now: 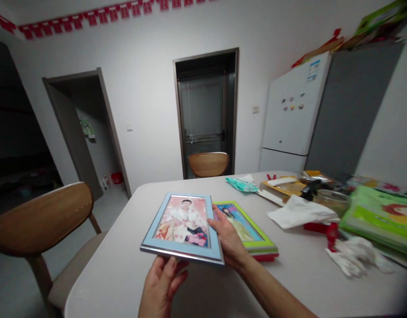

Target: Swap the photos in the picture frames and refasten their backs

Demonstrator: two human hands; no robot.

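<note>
Blue picture frame [182,223] held tilted over white table [114,265]; its right edge grasped by the right hand [228,240], thumb laid on the front; its lower edge met by the left hand [163,276], fingers half curled, whether pinching or merely supporting cannot be told; green picture frame [240,221] partly covered by the right hand, stacked on a red item [268,257]; crumpled white gloves [359,256] noted farther right.

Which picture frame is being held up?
The light blue frame: the right hand grips its side, the left hand is at its lower edge. The green frame lies lower, with something red under it.
</note>
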